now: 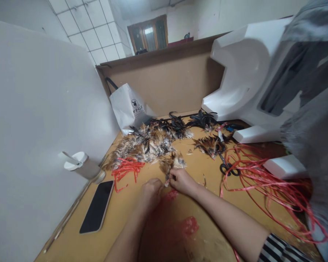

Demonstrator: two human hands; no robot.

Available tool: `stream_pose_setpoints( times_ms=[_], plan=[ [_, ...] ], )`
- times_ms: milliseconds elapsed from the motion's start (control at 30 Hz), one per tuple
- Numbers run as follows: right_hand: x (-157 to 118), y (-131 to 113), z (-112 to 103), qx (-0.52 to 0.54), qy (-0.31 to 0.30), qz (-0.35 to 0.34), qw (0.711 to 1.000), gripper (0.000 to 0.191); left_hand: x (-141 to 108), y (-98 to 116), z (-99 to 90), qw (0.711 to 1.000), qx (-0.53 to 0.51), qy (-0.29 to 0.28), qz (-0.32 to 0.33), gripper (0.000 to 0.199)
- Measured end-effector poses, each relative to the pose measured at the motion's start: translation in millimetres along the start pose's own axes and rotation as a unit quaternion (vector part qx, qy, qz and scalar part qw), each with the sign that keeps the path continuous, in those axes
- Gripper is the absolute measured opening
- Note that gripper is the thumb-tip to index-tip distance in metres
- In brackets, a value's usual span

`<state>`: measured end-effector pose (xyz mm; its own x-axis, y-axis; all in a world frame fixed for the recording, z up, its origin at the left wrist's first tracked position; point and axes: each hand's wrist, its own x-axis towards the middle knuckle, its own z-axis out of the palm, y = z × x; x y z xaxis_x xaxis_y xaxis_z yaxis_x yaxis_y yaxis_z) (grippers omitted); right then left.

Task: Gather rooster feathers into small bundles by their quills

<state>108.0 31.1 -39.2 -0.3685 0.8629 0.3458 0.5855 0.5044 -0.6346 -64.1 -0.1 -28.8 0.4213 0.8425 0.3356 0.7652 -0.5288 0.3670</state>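
Near the middle of the yellow tabletop [120,225], my right hand [181,180] pinches the base of a small brown feather bundle [174,162], whose tips point away from me. My left hand [152,191] is closed just left of the bundle's base; what its fingers grip is too small to make out. Behind them lies a large pile of brown, grey and black feathers [150,143]. Short red strips [128,168] rest at the pile's left front. Another feather bundle [210,145] lies to the right, beside black-handled scissors [229,169].
A phone [97,207] and a lidded cup [84,166] stand at the left. A white bag [129,107] leans at the back. Long red strands [264,193] tangle at the right, near white foam pieces [285,166]. A cardboard panel [174,83] closes the back.
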Motion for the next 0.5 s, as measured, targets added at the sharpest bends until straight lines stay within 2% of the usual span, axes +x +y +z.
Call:
stream_pose_setpoints(
  times_ms=[167, 500],
  plan=[
    [-0.4, -0.9, -0.4, -0.005, 0.000, -0.002, 1.000, 0.011, 0.0, -3.0, -0.4, 0.999, 0.028, -0.033, 0.009, 0.021],
    [-2.2, -2.3, -1.6, 0.000, 0.000, 0.012, 1.000, 0.010, 0.9, -0.3, -2.5, 0.999, 0.027, -0.042, 0.001, 0.016]
  ],
)
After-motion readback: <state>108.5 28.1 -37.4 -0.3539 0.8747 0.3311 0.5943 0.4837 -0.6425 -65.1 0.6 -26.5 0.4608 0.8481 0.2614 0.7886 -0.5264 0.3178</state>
